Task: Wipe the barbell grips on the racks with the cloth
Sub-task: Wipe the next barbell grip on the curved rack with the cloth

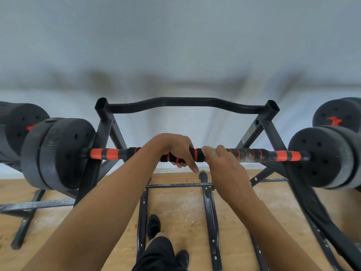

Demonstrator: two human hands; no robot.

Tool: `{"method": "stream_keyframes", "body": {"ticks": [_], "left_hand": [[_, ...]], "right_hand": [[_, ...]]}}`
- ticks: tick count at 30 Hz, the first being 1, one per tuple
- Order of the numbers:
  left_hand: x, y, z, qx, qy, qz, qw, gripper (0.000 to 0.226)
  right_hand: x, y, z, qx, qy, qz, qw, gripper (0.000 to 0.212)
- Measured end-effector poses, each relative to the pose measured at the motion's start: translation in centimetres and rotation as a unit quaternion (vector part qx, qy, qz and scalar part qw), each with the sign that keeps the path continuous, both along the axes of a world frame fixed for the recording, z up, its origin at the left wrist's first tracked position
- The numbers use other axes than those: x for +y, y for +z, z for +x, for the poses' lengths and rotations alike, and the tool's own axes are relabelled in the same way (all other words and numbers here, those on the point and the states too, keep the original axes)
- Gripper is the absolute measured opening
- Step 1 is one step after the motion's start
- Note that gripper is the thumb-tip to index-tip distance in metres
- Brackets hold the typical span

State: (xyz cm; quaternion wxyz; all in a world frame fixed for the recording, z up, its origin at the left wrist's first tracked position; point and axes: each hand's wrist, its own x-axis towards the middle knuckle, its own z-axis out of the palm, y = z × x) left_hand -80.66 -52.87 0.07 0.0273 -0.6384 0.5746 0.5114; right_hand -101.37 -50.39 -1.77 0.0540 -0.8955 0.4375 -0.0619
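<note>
Hands: left grips barbell, right cloth; plates flank.

No legible word, number or brand name found in this view. Marks we logged:

- Far right weight plate, 2 o'clock: orange-red emblem on its face. It is blurred and we make out no letters.
- Far left weight plate, 9 o'clock: the edge of a similar orange mark, mostly hidden behind the nearer plate.
- Pale sticker on the right strut of the rack, 2 o'clock: small red mark, print too blurred to read.
</note>
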Motion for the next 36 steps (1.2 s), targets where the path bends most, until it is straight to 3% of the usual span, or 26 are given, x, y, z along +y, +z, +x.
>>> {"method": "stream_keyframes", "body": {"ticks": [2,4,7,9,11,15,16,20,22,24,26,28,31,33,36], "left_hand": [[0.7,-0.5,0.0,0.003,0.015,-0.051,0.999,0.047],[1.6,-1.4,-0.9,-0.089,0.041,-0.164,0.982,0.051],[3.9,-3.4,-2.8,-0.276,0.087,-0.324,0.901,0.039],[5.1,-4.8,-3.6,-0.351,0.060,-0.414,0.838,0.026],[5.1,-5.4,-3.3,-0.386,0.029,-0.436,0.812,0.025],[3.1,-3.9,-2.6,-0.379,0.020,-0.341,0.860,0.022],[2.4,-3.4,-2.4,-0.362,0.020,-0.300,0.882,0.018],[-0.5,-1.7,-0.5,-0.184,0.021,-0.091,0.979,0.028],[-1.4,-0.7,0.4,-0.086,0.023,-0.007,0.996,0.036],[-1.9,-0.3,0.9,-0.038,0.020,-0.001,0.999,0.039],[-1.7,-0.5,0.8,-0.051,0.007,-0.083,0.995,0.039],[-0.4,-1.1,0.4,-0.153,-0.005,-0.204,0.967,0.037],[1.9,-3.1,-0.8,-0.320,0.004,-0.360,0.876,0.028],[2.8,-4.7,-1.5,-0.371,0.003,-0.426,0.825,0.021],[2.6,-5.3,-1.4,-0.384,0.015,-0.466,0.797,0.028]], "right_hand": [[0.9,-0.4,-0.7,-0.007,0.000,0.002,1.000,0.070],[1.3,-0.3,-1.6,-0.041,0.007,0.028,0.999,0.061],[0.2,0.8,-1.9,-0.101,0.004,0.049,0.994,0.042],[-1.0,1.3,-0.7,-0.122,-0.002,0.027,0.992,0.040],[-2.0,1.5,1.1,-0.103,-0.023,0.032,0.994,0.033],[-1.5,0.5,3.3,-0.021,-0.046,0.023,0.998,0.008],[-1.1,0.3,3.2,-0.016,-0.047,0.026,0.998,0.012],[-0.3,-1.5,1.8,-0.002,-0.026,-0.020,0.999,0.068],[0.4,-1.9,1.2,0.021,-0.020,-0.029,0.999,0.085],[1.0,-2.2,0.3,0.038,-0.010,-0.026,0.999,0.090],[1.2,-2.3,-0.8,0.025,0.003,-0.018,1.000,0.088],[1.0,-1.5,-1.6,-0.018,0.009,-0.016,1.000,0.077],[-1.4,0.5,-1.0,-0.064,0.015,-0.048,0.997,0.064],[-3.6,1.7,0.6,-0.063,0.022,-0.056,0.996,0.051],[-4.9,1.7,3.4,-0.038,-0.012,-0.019,0.999,0.029]]}}
